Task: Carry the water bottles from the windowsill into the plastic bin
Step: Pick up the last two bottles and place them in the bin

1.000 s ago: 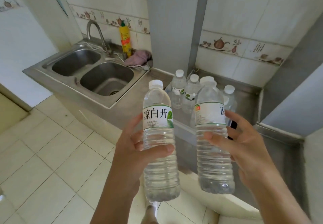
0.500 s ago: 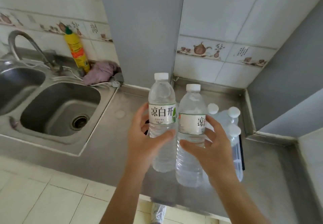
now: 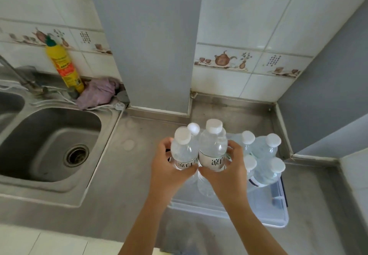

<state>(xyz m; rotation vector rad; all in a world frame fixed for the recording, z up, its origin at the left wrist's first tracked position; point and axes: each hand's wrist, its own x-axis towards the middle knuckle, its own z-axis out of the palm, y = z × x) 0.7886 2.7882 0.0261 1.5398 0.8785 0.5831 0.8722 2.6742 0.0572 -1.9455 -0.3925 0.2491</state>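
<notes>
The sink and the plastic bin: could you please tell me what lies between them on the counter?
In the head view, only bare steel counter lies between the sink and the bin.

Bare floor at the near end of the clear bin open to my hands, capped bottles crowding its far right, grey pillar blocking behind, steel counter free on my left

Steel sink, yellow bottle, purple rag
</notes>
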